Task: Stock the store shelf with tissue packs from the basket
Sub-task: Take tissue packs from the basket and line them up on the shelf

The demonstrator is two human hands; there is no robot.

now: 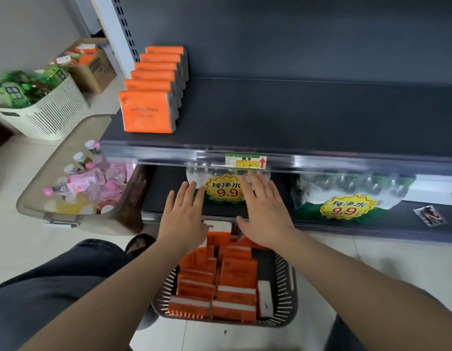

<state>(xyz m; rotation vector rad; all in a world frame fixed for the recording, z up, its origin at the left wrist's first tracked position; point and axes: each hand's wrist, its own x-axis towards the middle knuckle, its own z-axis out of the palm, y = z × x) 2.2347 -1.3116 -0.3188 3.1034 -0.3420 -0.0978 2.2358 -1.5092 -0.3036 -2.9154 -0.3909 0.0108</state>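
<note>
Currently left hand [183,219] and right hand [265,219] hover empty, fingers [185,196] spread wide; best to grip one tissue pack [239,273] in the basket [288,282] squarely by its sides.

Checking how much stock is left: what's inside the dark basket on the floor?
The dark basket holds rows of orange tissue packs, plus a white pack along its right side. The left hand and right hand cover its far end; anything beneath the packs is hidden.

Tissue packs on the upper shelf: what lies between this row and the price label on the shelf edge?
Nothing. The head view shows only bare dark shelf between the row of tissue packs and the price label in the clear edge strip.
</note>
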